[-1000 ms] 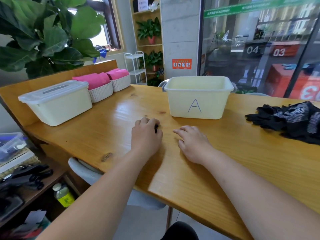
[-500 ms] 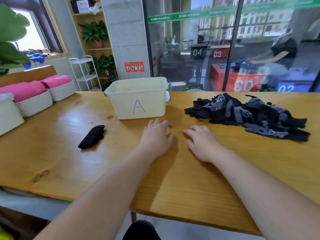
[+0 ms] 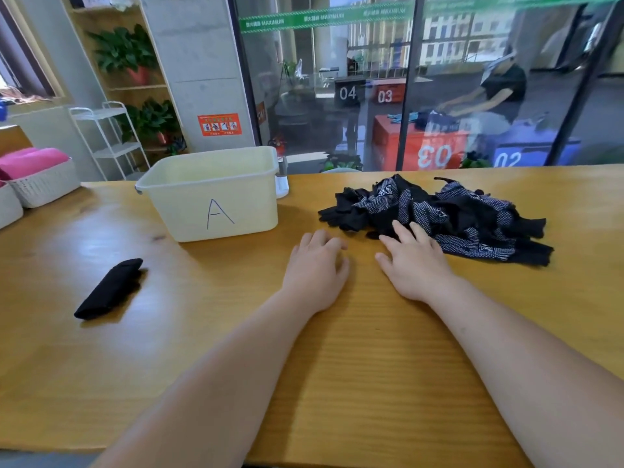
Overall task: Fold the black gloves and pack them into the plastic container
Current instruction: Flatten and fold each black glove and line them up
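A pale plastic container [image 3: 189,211] marked "A" stands open on the wooden table [image 3: 371,383]. To its right lies a heap of black gloves [image 3: 456,214] with white dotted palms. One folded black glove [image 3: 109,288] lies alone at the left. My left hand [image 3: 315,270] rests flat on the table, holding nothing, just right of the container. My right hand [image 3: 413,265] lies flat beside it, fingertips touching the near edge of the heap.
White baskets [image 3: 47,184] with pink cloth sit at the far left edge of the table. A glass wall runs behind the table, with a person seen through it at the right. A white rack [image 3: 108,136] and plant shelves stand behind the container.
The view has swung right and both hands have slid right and forward. My left hand let go of the folded glove, which now lies at the left. My right fingertips now reach the heap.
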Available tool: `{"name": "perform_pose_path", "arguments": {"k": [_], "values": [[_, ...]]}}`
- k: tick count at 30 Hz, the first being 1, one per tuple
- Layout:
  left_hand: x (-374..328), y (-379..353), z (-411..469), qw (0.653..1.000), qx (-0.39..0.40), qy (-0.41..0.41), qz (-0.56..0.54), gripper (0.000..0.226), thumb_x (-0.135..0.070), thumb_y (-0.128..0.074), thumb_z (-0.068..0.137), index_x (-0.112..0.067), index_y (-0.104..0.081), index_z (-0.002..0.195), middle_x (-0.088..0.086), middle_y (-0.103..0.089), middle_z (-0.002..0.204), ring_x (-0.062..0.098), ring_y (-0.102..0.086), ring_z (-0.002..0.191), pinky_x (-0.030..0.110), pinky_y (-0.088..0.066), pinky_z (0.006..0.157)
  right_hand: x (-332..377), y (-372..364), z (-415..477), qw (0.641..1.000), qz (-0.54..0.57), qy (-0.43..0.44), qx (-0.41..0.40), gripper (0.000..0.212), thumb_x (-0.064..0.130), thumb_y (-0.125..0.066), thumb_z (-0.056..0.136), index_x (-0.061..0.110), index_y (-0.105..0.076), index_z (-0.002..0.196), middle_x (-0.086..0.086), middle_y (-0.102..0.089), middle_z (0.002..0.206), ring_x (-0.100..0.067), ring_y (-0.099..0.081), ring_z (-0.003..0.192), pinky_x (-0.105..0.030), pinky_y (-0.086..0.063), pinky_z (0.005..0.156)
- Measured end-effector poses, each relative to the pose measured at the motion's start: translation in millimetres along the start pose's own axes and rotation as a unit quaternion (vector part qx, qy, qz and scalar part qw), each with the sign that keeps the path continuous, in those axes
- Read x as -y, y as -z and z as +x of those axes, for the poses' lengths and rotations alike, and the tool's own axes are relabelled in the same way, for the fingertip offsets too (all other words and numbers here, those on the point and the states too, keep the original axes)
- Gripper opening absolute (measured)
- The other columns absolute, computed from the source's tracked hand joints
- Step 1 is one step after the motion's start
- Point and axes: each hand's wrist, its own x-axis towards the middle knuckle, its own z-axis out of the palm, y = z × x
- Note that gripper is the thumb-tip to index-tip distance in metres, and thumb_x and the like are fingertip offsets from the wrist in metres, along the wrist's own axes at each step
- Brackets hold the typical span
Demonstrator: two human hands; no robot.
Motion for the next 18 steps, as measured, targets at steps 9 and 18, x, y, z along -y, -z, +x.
{"name": "perform_pose_path", "arguments": {"k": [9,18], "values": [[6.2,-12.2,0.8,0.997,-0.048,-0.056,-0.004,0.03,-0.03,-0.06,0.102,-0.021,-0.069,0.129,-0.004,-0.06,0.131,0.021,-0.05,0.126,0.038,-0.044,0.108,0.7,-6.7,8.2,0.996,-0.061,0.022,-0.065,0.063,0.053,-0.031,0.105,0.021,-0.046,0.157,0.009,-0.034,0.165,-0.026,-0.022,0.153,-0.047,-0.022,0.126],[7.6,-11.7,-0.5,0.998,-0.045,-0.049,-0.014,0.029,-0.029,-0.059,0.102,-0.021,-0.069,0.128,-0.004,-0.06,0.134,0.02,-0.05,0.128,0.04,-0.046,0.107,-0.4,-6.0,9.9,0.997,-0.052,0.052,-0.039,0.061,0.047,-0.024,0.107,0.027,-0.039,0.163,0.008,-0.03,0.171,-0.027,-0.011,0.16,-0.048,-0.012,0.131]]}}
